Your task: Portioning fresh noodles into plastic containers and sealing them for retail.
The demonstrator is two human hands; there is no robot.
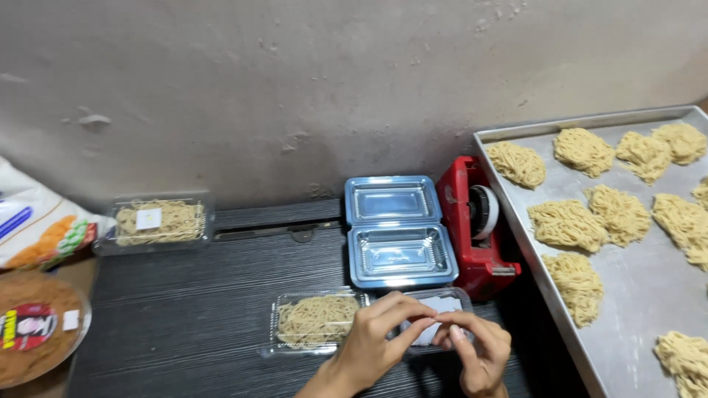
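Observation:
My left hand (372, 343) and my right hand (479, 354) meet at the lower middle, fingertips pinched together over a clear plastic box (442, 306) with white slips inside. What they pinch is too small to make out. Just left of my left hand lies a closed clear box of yellow noodles (313, 320) on the dark wooden table (192, 309). Behind the hands an empty clear hinged box (397, 232) lies open.
A red tape dispenser (476, 228) stands right of the open box. A metal tray (634, 295) with several noodle nests fills the right side. Another closed noodle box (156, 221) sits at the back left, near a printed bag (37, 221) and a round packet (33, 328).

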